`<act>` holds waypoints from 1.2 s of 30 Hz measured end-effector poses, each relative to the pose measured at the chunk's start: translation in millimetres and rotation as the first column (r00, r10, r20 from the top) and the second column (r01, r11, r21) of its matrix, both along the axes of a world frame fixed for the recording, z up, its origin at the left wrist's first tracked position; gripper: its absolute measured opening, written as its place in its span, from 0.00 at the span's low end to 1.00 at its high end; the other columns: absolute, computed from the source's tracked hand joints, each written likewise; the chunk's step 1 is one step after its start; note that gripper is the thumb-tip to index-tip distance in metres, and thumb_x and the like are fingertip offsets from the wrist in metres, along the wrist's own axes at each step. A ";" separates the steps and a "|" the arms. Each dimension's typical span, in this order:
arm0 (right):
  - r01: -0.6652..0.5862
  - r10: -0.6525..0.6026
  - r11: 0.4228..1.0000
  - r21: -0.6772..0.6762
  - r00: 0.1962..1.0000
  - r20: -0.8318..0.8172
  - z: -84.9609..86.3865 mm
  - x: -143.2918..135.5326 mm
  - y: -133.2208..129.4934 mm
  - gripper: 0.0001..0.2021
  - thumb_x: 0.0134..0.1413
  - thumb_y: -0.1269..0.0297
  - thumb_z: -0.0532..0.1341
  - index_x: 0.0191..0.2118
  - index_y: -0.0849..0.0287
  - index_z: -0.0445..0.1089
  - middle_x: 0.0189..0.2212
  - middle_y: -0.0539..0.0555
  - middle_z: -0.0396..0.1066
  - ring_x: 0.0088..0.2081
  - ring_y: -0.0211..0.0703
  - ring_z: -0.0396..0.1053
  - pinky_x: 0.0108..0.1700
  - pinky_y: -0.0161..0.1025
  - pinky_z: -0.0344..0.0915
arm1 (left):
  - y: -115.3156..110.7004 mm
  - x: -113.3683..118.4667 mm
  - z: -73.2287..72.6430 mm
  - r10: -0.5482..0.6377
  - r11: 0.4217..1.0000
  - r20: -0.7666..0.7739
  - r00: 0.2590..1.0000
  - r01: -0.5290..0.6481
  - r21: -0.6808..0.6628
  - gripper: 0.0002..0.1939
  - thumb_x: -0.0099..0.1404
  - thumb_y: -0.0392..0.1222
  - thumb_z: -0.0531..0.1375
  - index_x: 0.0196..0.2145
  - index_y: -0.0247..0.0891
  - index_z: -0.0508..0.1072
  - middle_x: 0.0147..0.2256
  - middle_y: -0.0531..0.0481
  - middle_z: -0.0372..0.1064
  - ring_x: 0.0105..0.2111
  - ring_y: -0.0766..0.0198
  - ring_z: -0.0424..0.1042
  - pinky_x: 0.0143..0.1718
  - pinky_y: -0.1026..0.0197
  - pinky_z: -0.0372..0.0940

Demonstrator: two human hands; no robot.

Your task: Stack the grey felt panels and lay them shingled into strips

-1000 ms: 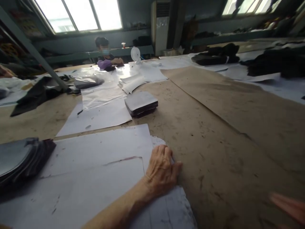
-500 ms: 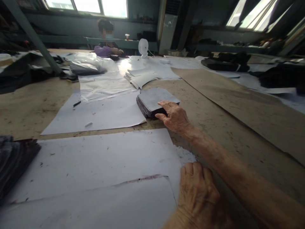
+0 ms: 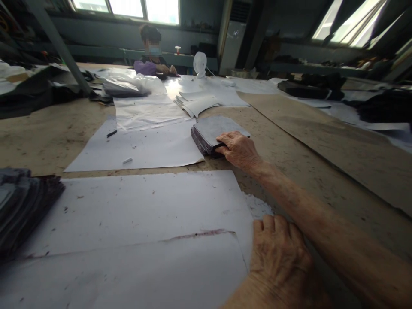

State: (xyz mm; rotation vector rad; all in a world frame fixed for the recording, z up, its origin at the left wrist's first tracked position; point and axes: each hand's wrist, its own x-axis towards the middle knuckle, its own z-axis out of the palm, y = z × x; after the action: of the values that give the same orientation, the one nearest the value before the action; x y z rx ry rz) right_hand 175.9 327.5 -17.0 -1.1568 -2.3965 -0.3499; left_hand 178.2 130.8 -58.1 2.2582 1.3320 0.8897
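A stack of dark cut pieces with a pale grey top [image 3: 219, 128] lies on the brown table [image 3: 273, 159]. My right hand [image 3: 238, 148] reaches across to its near right corner, fingers on top and thumb at the side, gripping the upper part. Closer to me, my left hand [image 3: 280, 244] rests knuckles up at the right edge of a large white paper sheet [image 3: 144, 210]. Its fingers are bent down and their tips are hidden, so whether it holds anything does not show.
Another dark stack [image 3: 25, 206] sits at the left edge. White chalk [image 3: 128, 160] lies on a farther sheet [image 3: 154, 148]. White pieces [image 3: 198, 103], plastic-wrapped material [image 3: 128, 83] and a small fan [image 3: 200, 64] stand beyond. A masked person [image 3: 151, 60] sits across the table.
The whole view has shifted, so things appear slightly farther right. The thumb of my right hand has closed in against the side of the stack. My left hand stays by the paper edge.
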 end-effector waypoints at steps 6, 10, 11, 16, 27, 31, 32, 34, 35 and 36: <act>0.032 -0.034 0.999 0.037 0.998 0.054 1.4 -2.0 1.4 0.09 0.50 0.65 0.59 0.38 0.58 0.72 0.41 0.53 0.72 0.44 0.46 0.66 0.40 0.39 0.62 | 2.1 -1.2 2.8 -0.021 1.000 -0.035 0.999 0.020 -0.020 0.16 0.52 0.49 0.52 0.34 0.35 0.63 0.32 0.45 0.58 0.32 0.58 0.54 0.30 0.54 0.49; 0.036 -0.042 0.998 0.057 0.994 0.097 2.3 -2.1 1.6 0.09 0.52 0.65 0.57 0.38 0.57 0.72 0.41 0.52 0.72 0.43 0.46 0.67 0.39 0.38 0.61 | 2.8 -1.8 1.5 -0.033 0.999 -0.043 0.999 0.033 -0.009 0.16 0.53 0.50 0.51 0.34 0.37 0.63 0.32 0.45 0.57 0.32 0.57 0.54 0.29 0.54 0.48; 0.035 -0.042 0.998 0.060 0.993 0.109 2.5 -2.2 1.3 0.09 0.52 0.65 0.57 0.38 0.58 0.72 0.41 0.53 0.72 0.43 0.46 0.67 0.39 0.38 0.61 | 2.7 -1.8 1.0 -0.029 1.000 -0.039 0.999 0.029 -0.002 0.16 0.53 0.51 0.51 0.35 0.37 0.63 0.32 0.46 0.57 0.32 0.57 0.54 0.29 0.54 0.48; 0.024 -0.036 0.997 0.075 0.985 0.167 3.9 -3.3 -0.4 0.11 0.53 0.65 0.55 0.38 0.60 0.72 0.41 0.55 0.72 0.42 0.47 0.67 0.38 0.38 0.59 | 2.0 -1.2 -0.8 -0.006 1.000 -0.028 1.000 0.006 0.016 0.16 0.52 0.51 0.52 0.35 0.37 0.62 0.33 0.46 0.57 0.32 0.58 0.54 0.29 0.55 0.47; -0.007 -0.017 0.995 0.095 0.968 0.249 4.2 -3.3 1.9 0.14 0.53 0.65 0.50 0.39 0.64 0.69 0.39 0.58 0.71 0.40 0.48 0.67 0.34 0.38 0.55 | 3.0 -3.8 1.5 -0.006 0.999 -0.053 0.999 0.008 0.038 0.17 0.52 0.52 0.52 0.35 0.36 0.63 0.32 0.46 0.57 0.31 0.58 0.53 0.29 0.56 0.48; 0.043 -0.069 0.992 0.117 0.972 0.224 2.2 -5.6 3.8 0.16 0.53 0.64 0.47 0.39 0.67 0.68 0.36 0.62 0.71 0.37 0.50 0.67 0.30 0.39 0.53 | 2.8 -2.9 2.1 -0.010 1.000 -0.038 0.999 0.011 0.020 0.16 0.50 0.50 0.54 0.34 0.37 0.63 0.32 0.46 0.57 0.31 0.58 0.54 0.28 0.55 0.49; 0.065 -0.090 0.990 0.124 0.974 0.208 2.1 -6.4 4.5 0.16 0.54 0.64 0.47 0.39 0.67 0.67 0.36 0.63 0.70 0.36 0.50 0.67 0.29 0.39 0.52 | 2.8 -2.5 2.3 -0.011 1.000 -0.032 0.999 0.011 0.011 0.17 0.49 0.49 0.54 0.34 0.37 0.63 0.32 0.46 0.58 0.31 0.58 0.54 0.28 0.55 0.49; 0.098 -0.120 0.987 0.126 0.977 0.177 2.6 -7.5 6.0 0.17 0.53 0.63 0.47 0.39 0.67 0.67 0.36 0.63 0.70 0.35 0.51 0.67 0.29 0.40 0.51 | 2.5 -2.0 2.9 -0.015 1.000 -0.018 1.000 0.015 -0.005 0.17 0.48 0.49 0.55 0.35 0.37 0.63 0.32 0.45 0.58 0.32 0.58 0.54 0.29 0.55 0.49; 0.107 -0.126 0.987 0.121 0.978 0.165 3.2 -7.8 6.8 0.16 0.53 0.63 0.47 0.38 0.67 0.67 0.35 0.63 0.70 0.34 0.50 0.67 0.29 0.40 0.52 | 2.3 -1.9 3.3 -0.017 1.000 -0.012 1.000 0.016 -0.011 0.18 0.48 0.49 0.55 0.35 0.37 0.63 0.33 0.45 0.58 0.32 0.57 0.54 0.29 0.55 0.49; 0.113 -0.130 0.987 0.112 0.980 0.153 3.9 -7.9 7.8 0.16 0.52 0.63 0.47 0.38 0.66 0.68 0.35 0.62 0.70 0.34 0.50 0.67 0.29 0.39 0.52 | 2.2 -1.9 3.7 -0.021 1.000 -0.010 1.000 0.021 -0.015 0.18 0.48 0.49 0.55 0.35 0.36 0.63 0.33 0.45 0.59 0.32 0.57 0.55 0.29 0.55 0.50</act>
State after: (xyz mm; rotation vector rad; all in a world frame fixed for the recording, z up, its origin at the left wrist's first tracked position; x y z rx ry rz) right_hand 168.0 335.3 -13.1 -1.2740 -2.4161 -0.6215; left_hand 176.3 133.0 -54.4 2.2643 1.3129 0.8599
